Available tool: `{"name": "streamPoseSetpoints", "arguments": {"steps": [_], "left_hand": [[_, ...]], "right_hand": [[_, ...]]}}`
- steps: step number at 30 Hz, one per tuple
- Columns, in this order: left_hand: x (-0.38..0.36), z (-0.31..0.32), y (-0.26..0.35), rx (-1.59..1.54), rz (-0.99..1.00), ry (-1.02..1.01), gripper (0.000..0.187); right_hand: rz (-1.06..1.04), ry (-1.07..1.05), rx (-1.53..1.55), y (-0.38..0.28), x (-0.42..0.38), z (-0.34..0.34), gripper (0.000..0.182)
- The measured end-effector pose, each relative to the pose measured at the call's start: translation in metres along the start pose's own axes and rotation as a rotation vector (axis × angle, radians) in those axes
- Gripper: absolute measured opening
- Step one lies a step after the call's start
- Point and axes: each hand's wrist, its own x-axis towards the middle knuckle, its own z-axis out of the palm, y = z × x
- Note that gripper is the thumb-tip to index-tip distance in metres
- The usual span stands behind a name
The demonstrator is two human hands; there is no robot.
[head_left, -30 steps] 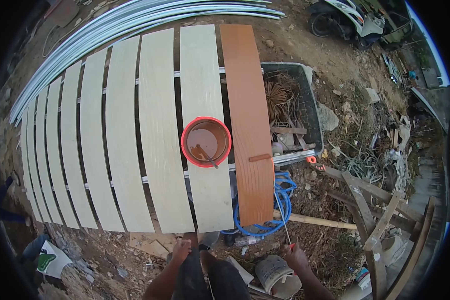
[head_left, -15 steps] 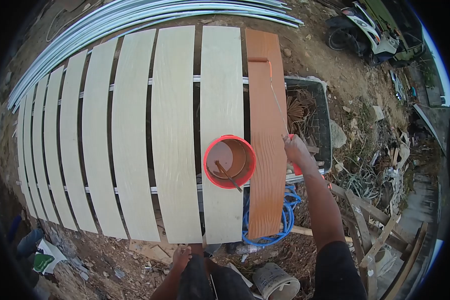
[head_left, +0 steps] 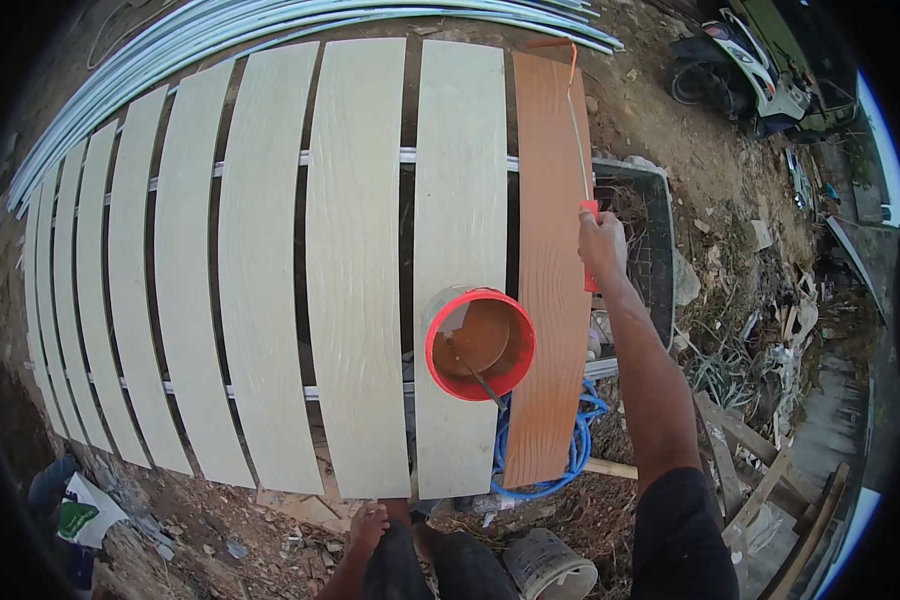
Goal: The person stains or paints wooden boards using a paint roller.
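Gripping a red-handled paint roller (head_left: 579, 140) in our right hand (head_left: 602, 245), we have pushed its head to the far end of the brown-coated plank (head_left: 552, 200), top right of centre, bringing that edge within reach; our left hand (head_left: 368, 523) curls well apart, bottom centre, contents unclear
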Motion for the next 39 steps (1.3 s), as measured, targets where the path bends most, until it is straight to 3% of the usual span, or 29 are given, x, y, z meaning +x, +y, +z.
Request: {"name": "streamPoseSetpoints", "arguments": {"steps": [2,4,5,7,10,18,26,30,34,39], "left_hand": [[-0.007,0.006,0.013,-0.003,-0.005,0.0,0.026],[-0.006,0.008,0.022,-0.005,-0.007,-0.001,0.025],[-0.002,0.009,0.024,-0.016,-0.005,0.003,0.033],[0.001,0.009,0.027,-0.026,-0.009,0.008,0.04],[0.004,0.004,0.03,-0.028,0.016,-0.008,0.046],[0.013,-0.005,0.028,-0.006,0.004,-0.009,0.053],[0.021,-0.007,0.034,0.02,-0.007,-0.004,0.051],[0.018,0.0,0.037,0.032,-0.02,0.001,0.051],[0.016,0.008,0.039,-0.014,0.007,-0.014,0.053],[0.018,0.006,0.045,-0.031,0.028,-0.014,0.053]], "right_hand": [[-0.039,0.017,-0.048,0.001,-0.054,-0.017,0.038],[0.211,-0.203,0.231,-0.002,-0.091,-0.031,0.035],[0.205,-0.202,0.23,0.016,-0.101,-0.026,0.035],[-0.081,-0.063,0.112,0.063,-0.112,-0.005,0.031],[-0.218,-0.035,0.037,0.059,-0.126,-0.005,0.035],[-0.084,-0.102,-0.156,0.049,-0.085,0.021,0.038],[-0.047,-0.082,-0.218,-0.021,0.008,0.037,0.044],[-0.062,-0.099,-0.212,-0.025,0.001,0.033,0.044],[-0.032,-0.112,-0.214,0.011,-0.044,0.029,0.042],[-0.077,-0.08,-0.178,-0.009,-0.023,0.04,0.039]]}}
